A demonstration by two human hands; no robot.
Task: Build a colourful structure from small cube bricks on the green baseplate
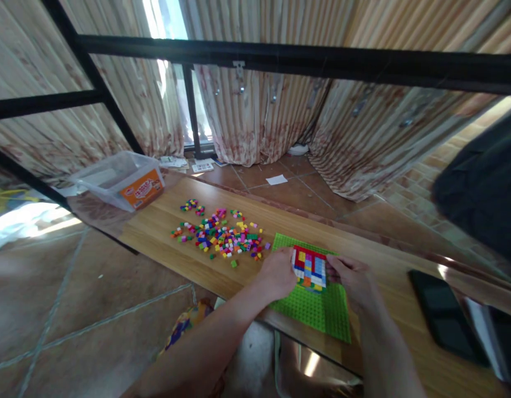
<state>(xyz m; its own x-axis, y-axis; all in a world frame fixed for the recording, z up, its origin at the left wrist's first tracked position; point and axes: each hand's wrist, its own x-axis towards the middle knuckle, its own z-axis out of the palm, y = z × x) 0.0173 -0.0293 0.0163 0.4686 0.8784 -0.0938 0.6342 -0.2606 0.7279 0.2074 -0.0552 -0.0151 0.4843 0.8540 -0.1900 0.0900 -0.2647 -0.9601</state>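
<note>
A small model of toy building bricks [309, 269], with red, white, blue, yellow and orange parts, is between my two hands over the green baseplate [317, 315]. My left hand [280, 271] grips its left side with curled fingers. At the opposite side, my right hand [348, 276] holds the model's edge between thumb and fingers. Whether the model touches the baseplate below it, I cannot tell. Left of the baseplate, many loose coloured bricks [226, 235] lie spread in a pile on the wooden table.
A clear plastic box [101, 185] with an orange label stands at the table's far left end. To the right lie a black tablet-like device [446, 315] and a white-edged item [485, 334]. Black metal bars [280, 58] cross in front of patterned curtains [255, 116].
</note>
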